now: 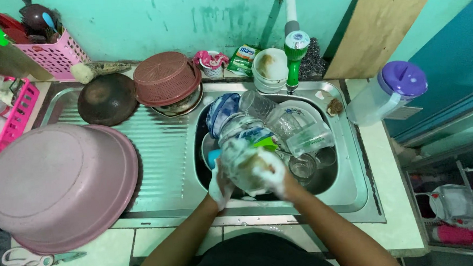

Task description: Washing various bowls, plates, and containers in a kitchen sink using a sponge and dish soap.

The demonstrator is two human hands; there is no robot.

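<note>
1. Upside-down pink basin [58,183] at lower left of the frame, on the ribbed drainboard [160,152]: best left undisturbed, well apart from the scrubbing.
2. Left hand [221,182], foam-covered, fingers curled under the soapy dish [247,170] at centre frame, over the sink [349,160]: grip kept firm, since slippery.
3. Right hand [273,174], fingers pressed together against the dish; whether a sponge sits beneath, cannot tell. Small circular strokes advisable.
4. Stacked glasses [306,140] just right of the hands: elbows kept clear.
</note>
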